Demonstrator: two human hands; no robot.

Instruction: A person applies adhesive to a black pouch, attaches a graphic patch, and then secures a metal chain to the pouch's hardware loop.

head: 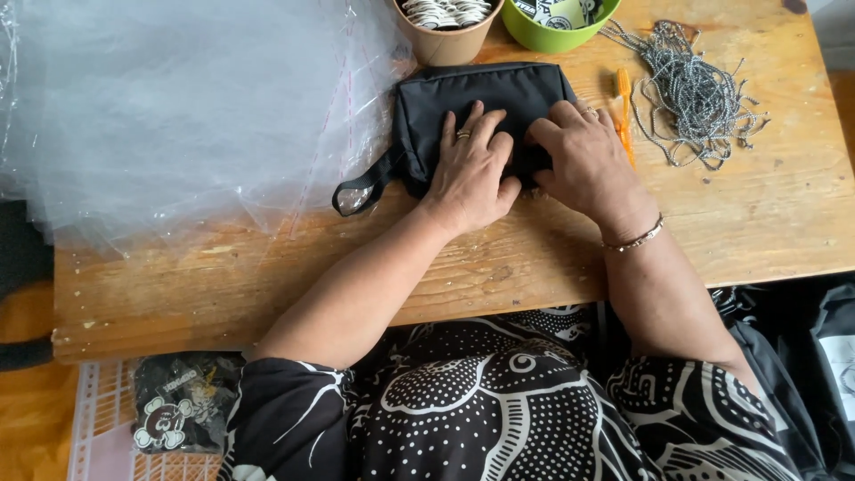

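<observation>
A black fabric pouch (463, 93) with a strap loop (361, 189) lies on the wooden table (267, 276). My left hand (472, 169), wearing a ring, rests flat on the pouch's front part with fingers spread. My right hand (583, 160) presses on the pouch's right end, fingers curled at its lower edge, a bracelet on the wrist. Whether the right fingers pinch something small at the pouch's edge is hidden.
A stack of clear plastic bags (178, 107) covers the table's left. A brown cup (445, 27) and a green bowl (557, 22) stand behind the pouch. An orange tool (625, 111) and a heap of metal ball chains (695, 89) lie to the right.
</observation>
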